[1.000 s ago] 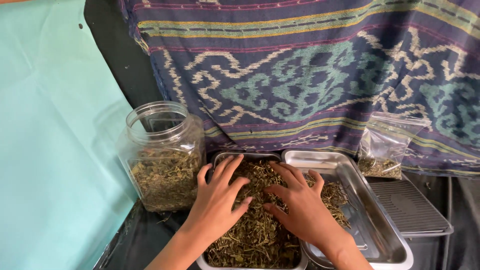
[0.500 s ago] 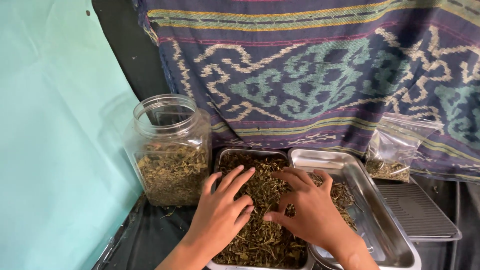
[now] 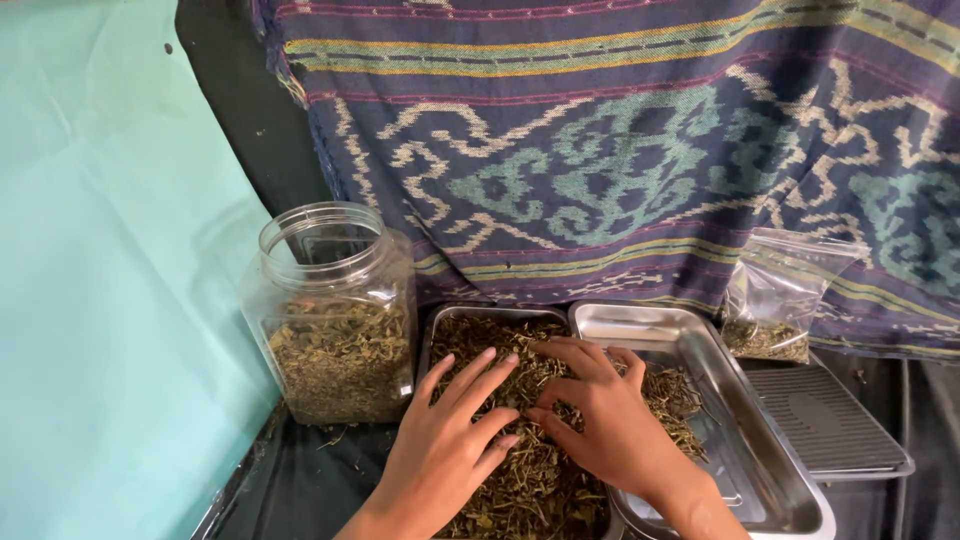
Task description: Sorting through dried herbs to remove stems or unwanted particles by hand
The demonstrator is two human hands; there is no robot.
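Left hand (image 3: 450, 440) and right hand (image 3: 600, 420) spread flat, grasping nothing, on dried herbs (image 3: 520, 480) in steel tray (image 3: 440, 330); clear jar (image 3: 335, 310) just left of them.

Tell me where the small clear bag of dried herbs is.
In the head view, the small clear bag stands at the right, against the patterned cloth, just behind the dark ribbed tray and to the right of the steel tray.
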